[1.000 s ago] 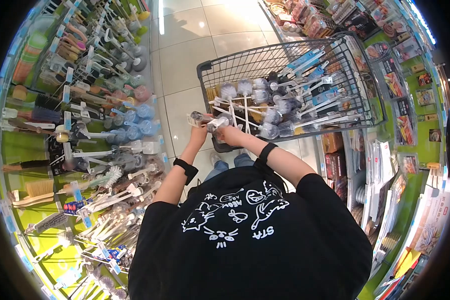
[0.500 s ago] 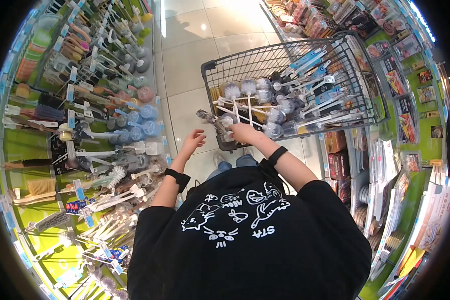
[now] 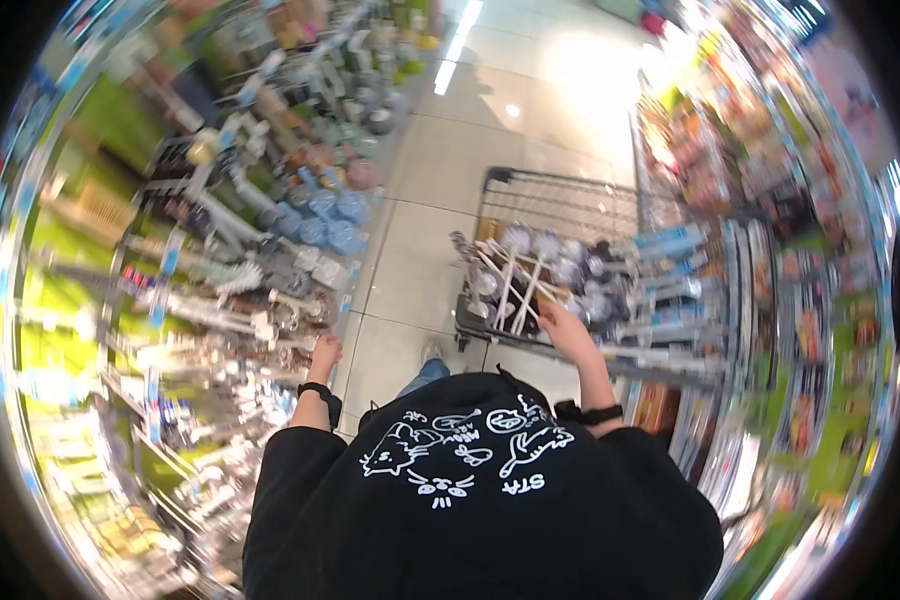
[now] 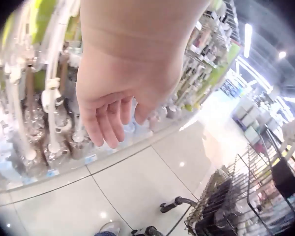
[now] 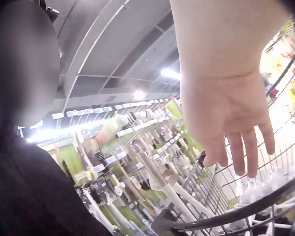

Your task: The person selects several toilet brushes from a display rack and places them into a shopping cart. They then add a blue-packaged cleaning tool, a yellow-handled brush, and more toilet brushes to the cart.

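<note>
My left hand (image 3: 327, 352) hangs at the edge of the left shelf, its fingers loosely bent and holding nothing. In the left wrist view, long-handled brushes in clear wrap (image 4: 54, 142) stand on the shelf behind that hand (image 4: 130, 93). My right hand (image 3: 565, 332) is over the near side of a dark wire shopping cart (image 3: 498, 176). Its fingers point down, fairly straight and empty, above the cart's rim (image 5: 246, 212) in the right wrist view. White-handled toilet brushes (image 3: 516, 240) with wrapped round heads lie crossed in the cart.
More brushes, some with blue heads (image 3: 315, 232), crowd the left shelving. Flat blue-and-white packs (image 3: 670, 245) fill the cart's far end. Packaged goods (image 3: 800, 330) line the right side. A tiled floor (image 3: 410, 260) runs between shelf and cart.
Both hands have let go of the wrapped brushes, which now lie at the cart's near left corner. My left hand has moved back toward the left shelf. The head view has turned left.
</note>
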